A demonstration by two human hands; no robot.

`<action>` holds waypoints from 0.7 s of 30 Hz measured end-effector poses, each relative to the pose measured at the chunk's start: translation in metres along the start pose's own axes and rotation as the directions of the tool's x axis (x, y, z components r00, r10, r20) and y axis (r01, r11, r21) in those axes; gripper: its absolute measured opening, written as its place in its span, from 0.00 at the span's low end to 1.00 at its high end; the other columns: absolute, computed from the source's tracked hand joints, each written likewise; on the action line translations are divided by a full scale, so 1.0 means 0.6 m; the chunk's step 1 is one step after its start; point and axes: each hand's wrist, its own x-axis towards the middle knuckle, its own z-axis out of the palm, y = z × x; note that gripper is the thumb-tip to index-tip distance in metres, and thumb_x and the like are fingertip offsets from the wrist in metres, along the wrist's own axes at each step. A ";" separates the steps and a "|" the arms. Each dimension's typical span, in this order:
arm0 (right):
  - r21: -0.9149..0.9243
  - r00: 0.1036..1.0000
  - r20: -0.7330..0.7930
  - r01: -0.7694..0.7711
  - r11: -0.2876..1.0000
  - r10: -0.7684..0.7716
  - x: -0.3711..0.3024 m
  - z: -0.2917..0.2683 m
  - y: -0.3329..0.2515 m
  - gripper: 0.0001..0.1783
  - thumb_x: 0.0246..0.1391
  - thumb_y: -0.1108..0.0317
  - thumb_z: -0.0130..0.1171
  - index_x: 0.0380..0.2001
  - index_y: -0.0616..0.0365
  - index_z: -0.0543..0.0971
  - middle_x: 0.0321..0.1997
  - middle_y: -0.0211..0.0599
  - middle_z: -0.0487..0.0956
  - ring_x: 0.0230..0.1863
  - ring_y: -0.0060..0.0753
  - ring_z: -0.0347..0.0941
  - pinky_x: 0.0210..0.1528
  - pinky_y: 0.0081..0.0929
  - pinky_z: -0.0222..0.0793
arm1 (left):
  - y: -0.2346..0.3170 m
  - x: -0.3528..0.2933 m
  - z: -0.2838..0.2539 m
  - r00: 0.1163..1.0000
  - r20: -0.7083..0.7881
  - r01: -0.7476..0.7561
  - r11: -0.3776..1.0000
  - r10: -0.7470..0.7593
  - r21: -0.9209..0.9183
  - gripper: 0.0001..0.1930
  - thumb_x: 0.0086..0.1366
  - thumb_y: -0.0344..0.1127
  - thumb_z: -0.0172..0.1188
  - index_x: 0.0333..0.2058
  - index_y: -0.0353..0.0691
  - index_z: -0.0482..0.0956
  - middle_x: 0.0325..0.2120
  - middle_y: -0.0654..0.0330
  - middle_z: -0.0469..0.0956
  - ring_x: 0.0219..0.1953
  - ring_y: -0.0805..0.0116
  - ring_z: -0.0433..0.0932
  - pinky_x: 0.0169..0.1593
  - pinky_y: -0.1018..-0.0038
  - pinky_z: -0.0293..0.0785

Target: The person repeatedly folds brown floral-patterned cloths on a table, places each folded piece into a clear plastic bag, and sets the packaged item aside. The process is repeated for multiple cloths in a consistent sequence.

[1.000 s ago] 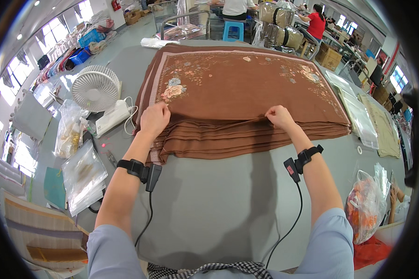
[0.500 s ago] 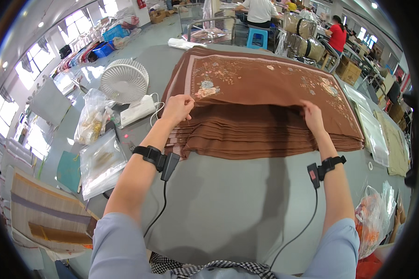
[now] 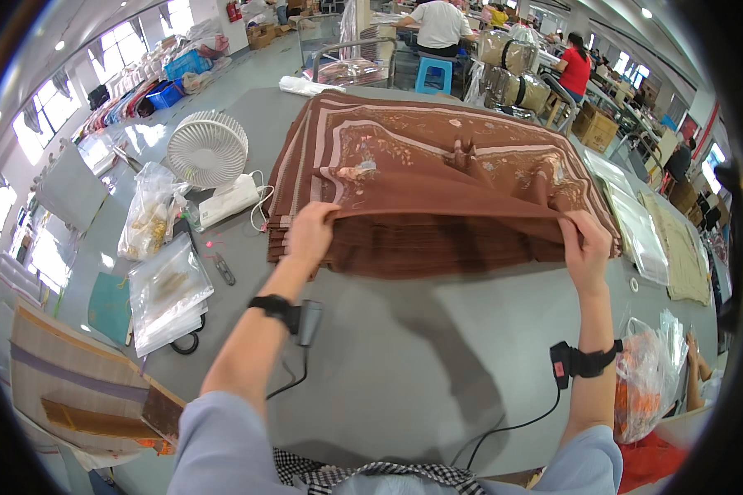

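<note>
A thin brown floral cloth (image 3: 437, 198) with pale border lines is stretched between my hands, its near edge raised. My left hand (image 3: 309, 233) pinches that edge near its left end. Toward the other end, my right hand (image 3: 584, 243) grips the same edge between thumb and fingers. Beneath lies a thick stack of matching brown cloths (image 3: 293, 177), whose folded front layers sit in shade. Farther back, the top cloth bunches into wrinkles over the pile.
On the left of the grey table (image 3: 363, 355) are a white fan (image 3: 208, 148), a clear bag (image 3: 147, 214), plastic sleeves (image 3: 169, 289) and a small cutter (image 3: 224, 270). Clear packaging (image 3: 640, 239) lies right. Other people sit at tables behind.
Both hands have come nearer to me, drawing the top cloth's front edge with them. Its far part has pulled into wrinkles, and my right hand has shifted slightly rightward.
</note>
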 end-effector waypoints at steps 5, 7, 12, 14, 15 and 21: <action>-0.013 0.975 0.197 -0.098 0.995 0.099 -0.093 -0.037 -0.029 0.08 0.43 0.75 0.67 0.29 0.58 0.78 0.26 0.37 0.77 0.27 0.39 0.75 0.28 0.29 0.70 | 0.056 -0.024 -0.288 0.980 0.142 0.142 0.990 -0.139 -0.009 0.14 0.54 0.18 0.53 0.38 0.34 0.81 0.32 0.56 0.83 0.34 0.69 0.80 0.41 0.73 0.74; -0.188 0.956 0.287 0.000 0.982 0.055 -0.128 -0.020 -0.042 0.12 0.40 0.67 0.69 0.31 0.52 0.78 0.29 0.33 0.77 0.36 0.41 0.75 0.37 0.36 0.71 | 0.092 -0.042 -0.397 0.992 0.054 -0.122 0.990 0.118 0.077 0.08 0.59 0.23 0.56 0.36 0.33 0.82 0.26 0.59 0.79 0.30 0.67 0.78 0.37 0.76 0.73; -0.255 0.951 0.310 0.059 0.965 0.024 -0.116 -0.011 -0.085 0.08 0.42 0.73 0.62 0.28 0.50 0.76 0.27 0.33 0.74 0.34 0.41 0.75 0.34 0.37 0.70 | 0.096 -0.176 -0.598 0.978 -0.026 0.205 0.926 -0.207 0.317 0.08 0.60 0.23 0.56 0.36 0.35 0.82 0.34 0.59 0.79 0.28 0.69 0.74 0.30 0.77 0.70; -0.130 0.971 0.214 0.133 0.983 -0.103 -0.072 -0.028 -0.117 0.07 0.43 0.73 0.61 0.29 0.50 0.76 0.28 0.34 0.77 0.32 0.44 0.76 0.32 0.37 0.71 | 0.077 -0.259 -0.619 0.872 -0.216 0.476 0.864 -0.439 0.164 0.08 0.65 0.29 0.54 0.41 0.38 0.79 0.36 0.61 0.79 0.29 0.75 0.75 0.23 0.81 0.66; -0.059 0.973 0.144 0.190 0.980 -0.180 -0.045 -0.036 -0.139 0.07 0.44 0.73 0.60 0.29 0.50 0.77 0.28 0.35 0.78 0.31 0.45 0.76 0.31 0.38 0.71 | 0.066 -0.299 -0.595 0.802 -0.329 0.542 0.839 -0.499 0.050 0.09 0.68 0.34 0.53 0.44 0.41 0.77 0.36 0.63 0.79 0.30 0.78 0.75 0.21 0.83 0.64; 0.504 0.930 0.338 -0.050 0.862 -0.144 0.153 -0.054 -0.290 0.21 0.55 0.79 0.40 0.48 0.56 0.78 0.34 0.48 0.81 0.29 0.40 0.81 0.35 0.33 0.75 | 0.178 -0.458 -0.262 0.970 0.241 0.036 0.997 -0.019 -0.067 0.05 0.64 0.25 0.53 0.36 0.37 0.79 0.31 0.58 0.77 0.38 0.68 0.77 0.43 0.71 0.74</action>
